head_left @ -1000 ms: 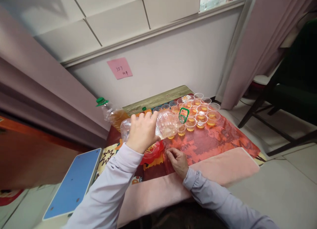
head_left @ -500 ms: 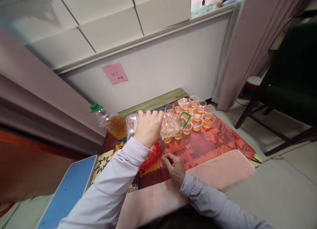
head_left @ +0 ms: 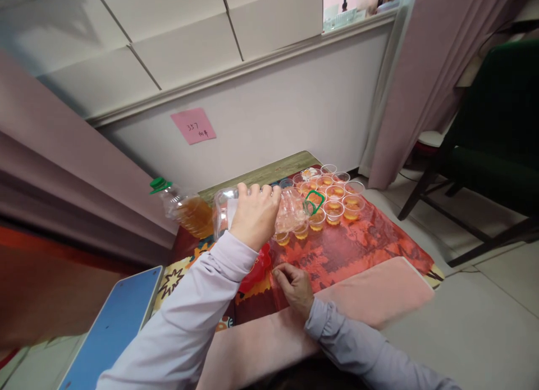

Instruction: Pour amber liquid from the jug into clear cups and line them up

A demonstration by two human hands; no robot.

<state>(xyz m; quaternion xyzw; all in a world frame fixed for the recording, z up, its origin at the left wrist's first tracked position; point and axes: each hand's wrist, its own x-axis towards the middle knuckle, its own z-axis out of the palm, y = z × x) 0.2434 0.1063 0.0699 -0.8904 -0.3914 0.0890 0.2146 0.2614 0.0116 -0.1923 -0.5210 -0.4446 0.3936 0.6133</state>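
Note:
My left hand [head_left: 257,213] is wrapped over a large clear plastic bottle [head_left: 292,207], which lies almost level in the air with its mouth to the right. A green carry ring [head_left: 314,202] hangs at its neck, above the cups. The bottle looks nearly drained, though my fingers cover its middle. Several clear plastic cups [head_left: 336,210] stand in close rows, many with a little amber liquid at the bottom. My right hand [head_left: 296,289] rests at the table's near edge, thumb and fingertips pressed together; anything inside them is hidden.
At the left stands a second bottle [head_left: 191,210] with amber liquid and a green cap. A red patterned cloth [head_left: 357,249] covers the table, with a pink mat [head_left: 379,286] along its front. A blue board [head_left: 113,328] lies left; a dark chair [head_left: 492,143] stands right.
The held bottle stays tilted over the cups, its rear end slightly higher. My left hand has shifted a touch to the right, while my right hand stays nearly still.

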